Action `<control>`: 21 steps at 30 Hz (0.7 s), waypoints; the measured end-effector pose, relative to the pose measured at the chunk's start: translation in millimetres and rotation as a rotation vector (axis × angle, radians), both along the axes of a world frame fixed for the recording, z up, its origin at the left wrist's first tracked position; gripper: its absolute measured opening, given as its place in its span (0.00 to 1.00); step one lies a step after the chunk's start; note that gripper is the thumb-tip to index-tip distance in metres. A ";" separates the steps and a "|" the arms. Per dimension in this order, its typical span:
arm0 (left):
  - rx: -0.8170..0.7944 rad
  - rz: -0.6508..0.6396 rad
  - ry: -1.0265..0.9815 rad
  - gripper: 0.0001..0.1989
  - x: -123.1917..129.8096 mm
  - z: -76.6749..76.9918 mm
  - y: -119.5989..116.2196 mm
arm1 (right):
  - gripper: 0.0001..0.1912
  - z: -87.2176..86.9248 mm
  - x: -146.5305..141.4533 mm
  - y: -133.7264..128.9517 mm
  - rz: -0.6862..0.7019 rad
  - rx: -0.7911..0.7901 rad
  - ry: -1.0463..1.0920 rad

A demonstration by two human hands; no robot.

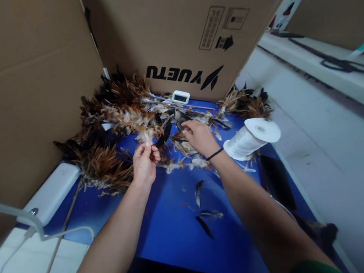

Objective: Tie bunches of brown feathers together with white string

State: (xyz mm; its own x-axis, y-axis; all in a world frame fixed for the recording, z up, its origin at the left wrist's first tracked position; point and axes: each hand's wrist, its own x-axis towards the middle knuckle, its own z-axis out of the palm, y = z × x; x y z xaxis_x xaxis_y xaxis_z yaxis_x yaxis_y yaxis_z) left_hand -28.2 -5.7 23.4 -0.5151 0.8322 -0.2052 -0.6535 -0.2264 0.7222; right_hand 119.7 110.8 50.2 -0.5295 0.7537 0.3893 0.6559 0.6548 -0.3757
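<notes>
My left hand (145, 161) is closed, with thumb and forefinger pinched on a black feather (165, 135) that points up and to the right. Pale fluff shows just above those fingertips. To the right, my right hand (200, 137) reaches over loose feathers (183, 147) with its fingers bent together at a greyish feather (179, 118). What lies between its fingertips is too small to tell. Thick bunches of brown and black feathers (106, 165) lie left of my left hand and behind it (124, 95).
A white spool (242, 142) stands right of my right hand. Behind the feathers are a small white display (180, 97) and a tall cardboard box (169, 31). A white power bank (51, 194) with a cable sits at left. Several loose feathers (199, 193) lie on the blue tabletop (173, 226). Scissors (347, 65) rest on a ledge.
</notes>
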 end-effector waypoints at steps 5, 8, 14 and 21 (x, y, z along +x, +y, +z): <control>0.004 0.011 -0.012 0.10 -2.0 1.9 0.3 | 0.08 -1.6 -1.6 -17.5 0.070 -0.127 -0.018; 0.020 0.019 -0.015 0.09 -2.8 2.0 -0.2 | 0.08 -8.9 -8.4 -25.0 0.059 -0.147 -0.106; 0.042 0.030 -0.017 0.09 -3.9 1.7 -0.2 | 0.09 -26.4 -32.7 -23.5 -0.129 -0.098 -0.303; 0.008 -0.019 -0.031 0.10 -2.8 -0.1 0.3 | 0.06 -25.4 -29.9 -8.0 -0.121 -0.359 0.093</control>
State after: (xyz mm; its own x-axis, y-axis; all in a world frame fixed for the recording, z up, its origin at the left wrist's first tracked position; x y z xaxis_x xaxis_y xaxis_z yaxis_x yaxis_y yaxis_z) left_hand -31.0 -5.4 23.3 -0.4925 0.8436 -0.2140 -0.6798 -0.2195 0.6998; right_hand 89.8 102.8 24.7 -0.4029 0.9057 0.1320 0.6726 0.3908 -0.6284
